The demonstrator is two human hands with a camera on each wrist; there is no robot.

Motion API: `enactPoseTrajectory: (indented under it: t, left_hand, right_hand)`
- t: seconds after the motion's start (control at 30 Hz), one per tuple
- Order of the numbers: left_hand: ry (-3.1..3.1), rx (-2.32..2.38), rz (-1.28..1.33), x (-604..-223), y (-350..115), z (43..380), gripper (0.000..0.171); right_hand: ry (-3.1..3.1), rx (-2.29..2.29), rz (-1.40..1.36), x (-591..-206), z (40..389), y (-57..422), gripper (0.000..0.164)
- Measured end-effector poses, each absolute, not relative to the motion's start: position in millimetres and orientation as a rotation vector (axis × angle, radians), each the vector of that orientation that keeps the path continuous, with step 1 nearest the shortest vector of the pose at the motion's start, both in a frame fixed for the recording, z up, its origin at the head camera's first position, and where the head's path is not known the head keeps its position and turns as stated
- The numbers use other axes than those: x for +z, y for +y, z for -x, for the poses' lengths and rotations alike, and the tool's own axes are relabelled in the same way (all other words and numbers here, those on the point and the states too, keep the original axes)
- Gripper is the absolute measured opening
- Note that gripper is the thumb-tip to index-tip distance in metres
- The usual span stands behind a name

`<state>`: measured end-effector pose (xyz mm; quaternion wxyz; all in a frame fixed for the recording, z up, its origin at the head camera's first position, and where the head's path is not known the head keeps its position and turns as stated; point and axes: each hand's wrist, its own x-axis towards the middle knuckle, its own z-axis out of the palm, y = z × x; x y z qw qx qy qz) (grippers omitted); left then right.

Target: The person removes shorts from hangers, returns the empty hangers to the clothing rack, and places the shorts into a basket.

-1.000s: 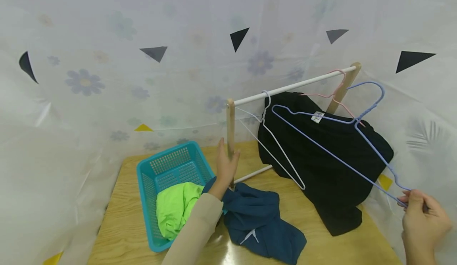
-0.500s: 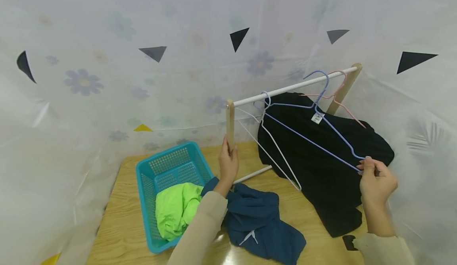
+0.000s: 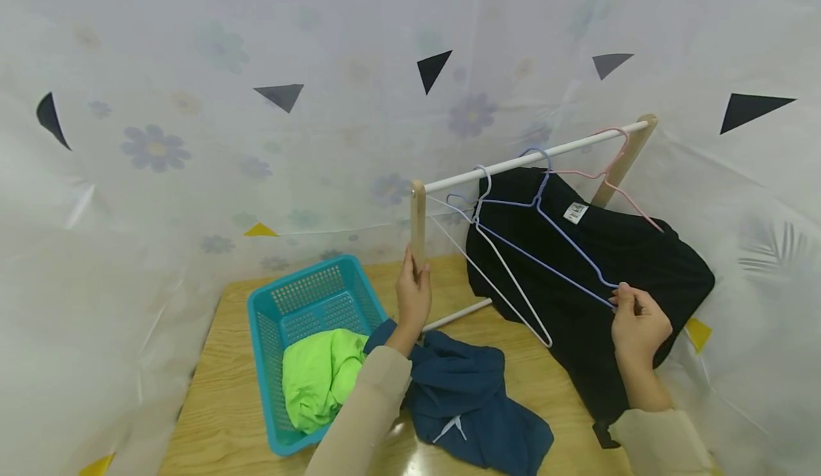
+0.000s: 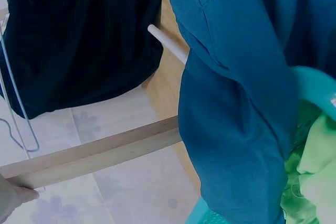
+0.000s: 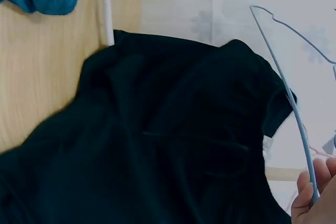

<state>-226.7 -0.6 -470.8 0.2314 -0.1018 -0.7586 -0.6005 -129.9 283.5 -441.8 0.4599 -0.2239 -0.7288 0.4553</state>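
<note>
My right hand (image 3: 640, 326) pinches the lower right corner of a blue clothes hanger (image 3: 571, 241), also seen in the right wrist view. The hanger's hook is at the white rail of a small clothes rack (image 3: 458, 177); whether it bears on the rail I cannot tell. My left hand (image 3: 413, 294) holds the rack's near wooden post (image 3: 418, 223) between thumb and fingers. A white hanger (image 3: 507, 262) and a pink hanger (image 3: 606, 175) hang on the rail. Behind the blue hanger, a black T-shirt (image 3: 513, 269) with a white label is draped.
A teal plastic basket (image 3: 259, 362) stands on the wooden table (image 3: 205, 390), with a bright green garment (image 3: 321, 376) in it. Dark blue clothing with a white drawstring (image 3: 468, 405) lies partly over the basket's right edge and on the table. Pale flowered sheeting (image 3: 154, 198) surrounds the table.
My right hand has carried the blue hanger leftward, bringing its hook from right of the rack to the rail between the white and pink hangers. My left hand has closed on the post.
</note>
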Motion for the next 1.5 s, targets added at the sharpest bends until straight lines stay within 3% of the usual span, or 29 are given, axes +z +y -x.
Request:
enactPoseTrajectory:
  t: [0.33, 0.6, 0.67, 0.73, 0.9, 1.07, 1.13, 1.33, 1.5]
  left_hand:
    - [-2.126, -1.633, 0.26, -469, 0, 224, 0.053]
    - [-2.135, -1.645, 0.254, -469, -1, 224, 0.054]
    - [-2.133, -1.632, 0.251, -469, -1, 224, 0.054]
    - [-2.134, -1.608, 0.249, -469, -2, 225, 0.054]
    - [-2.159, -1.547, 0.268, -469, -6, 226, 0.052]
    - [-2.175, -1.584, 0.312, -466, -9, 226, 0.051]
    - [-2.192, -1.605, 0.315, -464, -10, 225, 0.052]
    - [-2.235, -1.62, 0.297, -464, -10, 225, 0.054]
    - [-2.203, -1.599, 0.313, -466, -10, 227, 0.053]
  right_hand:
    - [-1.794, 1.236, 0.564, -458, 133, 278, 0.016]
    - [-1.758, 1.137, 0.651, -455, 129, 274, 0.014]
    - [-1.685, 1.091, 0.598, -450, 126, 267, 0.02]
    - [-1.572, 1.029, 0.474, -441, 124, 252, 0.029]
    - [-1.292, 0.83, -0.078, -429, 112, 188, 0.03]
    - [-1.604, 0.663, -0.597, -489, 99, 150, 0.027]
    - [-1.965, 0.596, -0.711, -525, 96, 148, 0.041]
    - [-2.907, 0.453, -0.712, -599, 100, 153, 0.118]
    - [-3.193, 0.416, -0.679, -627, 109, 153, 0.13]
